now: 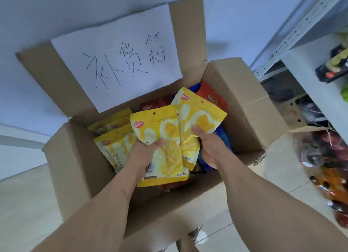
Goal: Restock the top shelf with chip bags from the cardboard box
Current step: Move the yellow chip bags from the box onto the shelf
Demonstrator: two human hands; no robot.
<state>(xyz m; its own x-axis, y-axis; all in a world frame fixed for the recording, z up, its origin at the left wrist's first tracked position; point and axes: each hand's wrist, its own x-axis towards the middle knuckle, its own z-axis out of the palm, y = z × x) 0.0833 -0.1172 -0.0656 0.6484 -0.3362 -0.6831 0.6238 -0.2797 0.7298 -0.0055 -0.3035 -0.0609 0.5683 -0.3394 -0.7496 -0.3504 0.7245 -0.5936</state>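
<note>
An open cardboard box stands on the floor, with a white handwritten paper on its raised back flap. Inside lie several snack bags, yellow, red and blue. My left hand grips a yellow chip bag by its lower half, above the box. My right hand grips a second yellow chip bag right beside the first, their edges overlapping. More yellow bags lie at the box's left side, a red bag at the back right.
A white metal shelf unit rises at the right, with dark snack packs on one level and bagged goods lower down. Pale tiled floor surrounds the box.
</note>
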